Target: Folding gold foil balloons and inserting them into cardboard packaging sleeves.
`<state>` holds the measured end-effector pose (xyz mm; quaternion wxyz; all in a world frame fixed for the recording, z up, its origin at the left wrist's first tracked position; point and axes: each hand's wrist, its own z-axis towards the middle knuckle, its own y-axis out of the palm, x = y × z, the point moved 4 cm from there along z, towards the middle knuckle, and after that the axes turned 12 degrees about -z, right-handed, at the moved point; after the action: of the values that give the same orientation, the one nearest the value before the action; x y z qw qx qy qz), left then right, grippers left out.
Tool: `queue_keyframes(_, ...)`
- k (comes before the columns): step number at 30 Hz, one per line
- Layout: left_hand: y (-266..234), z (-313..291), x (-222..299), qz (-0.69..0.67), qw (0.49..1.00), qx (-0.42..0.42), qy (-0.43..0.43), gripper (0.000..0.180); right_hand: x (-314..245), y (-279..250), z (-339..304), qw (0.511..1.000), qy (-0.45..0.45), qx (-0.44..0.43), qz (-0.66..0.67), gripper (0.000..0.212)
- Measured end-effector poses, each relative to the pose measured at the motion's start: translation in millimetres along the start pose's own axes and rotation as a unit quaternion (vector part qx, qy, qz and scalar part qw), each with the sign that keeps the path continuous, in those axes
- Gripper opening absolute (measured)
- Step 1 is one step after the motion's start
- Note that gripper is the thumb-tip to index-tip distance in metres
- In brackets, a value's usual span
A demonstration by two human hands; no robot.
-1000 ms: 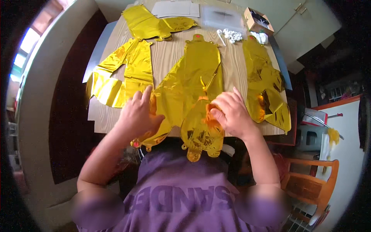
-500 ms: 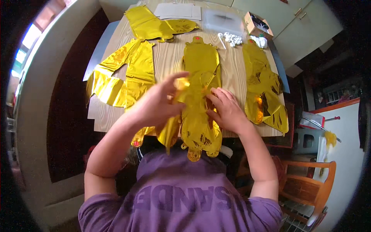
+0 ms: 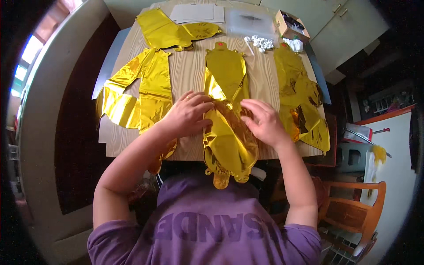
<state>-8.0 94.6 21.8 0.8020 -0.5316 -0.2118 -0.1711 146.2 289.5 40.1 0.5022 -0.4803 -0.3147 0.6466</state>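
Note:
A flat gold foil balloon (image 3: 229,141) lies lengthwise in front of me, its lower end hanging past the table's near edge. Across its middle the foil is creased and folded over, with bright reflections. My left hand (image 3: 191,114) rests on the balloon's left edge, fingers apart and slightly bent. On the opposite edge is my right hand (image 3: 261,118), its thumb and fingers separated, the fingertips touching the foil. Neither hand visibly grips anything. A red mark shows on the tab at the balloon's far end.
More flat gold foil balloons lie around: one at left (image 3: 154,88), one at far left (image 3: 163,31), one at right (image 3: 298,92). Farther back are white sheets (image 3: 198,13), a clear plastic bag (image 3: 251,24), small white pieces (image 3: 263,43) and a wooden box (image 3: 291,26). A wooden chair (image 3: 353,212) stands at right.
The loose foil flap left of the middle balloon now lies folded across it. My left hand has come down from above onto the foil; my right hand has shifted slightly.

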Motion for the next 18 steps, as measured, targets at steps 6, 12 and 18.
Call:
queue_keyframes(6, 4, 0, -4, -0.019, 1.0, -0.004, 0.008, 0.053, -80, -7, 1, 0.991, -0.109, 0.051, -0.063, 0.029)
queue_keyframes(12, -3, 2, -12, -0.014, 0.999, 0.028, 0.011, 0.047, -134, 47, -35, 0.986, -0.122, -0.046, -0.104, 0.048)
queue_keyframes(18, -8, 16, -52, 0.018, 0.997, 0.066, -0.032, 0.044, -142, 52, -44, 0.986, -0.134, -0.044, -0.087, 0.049)
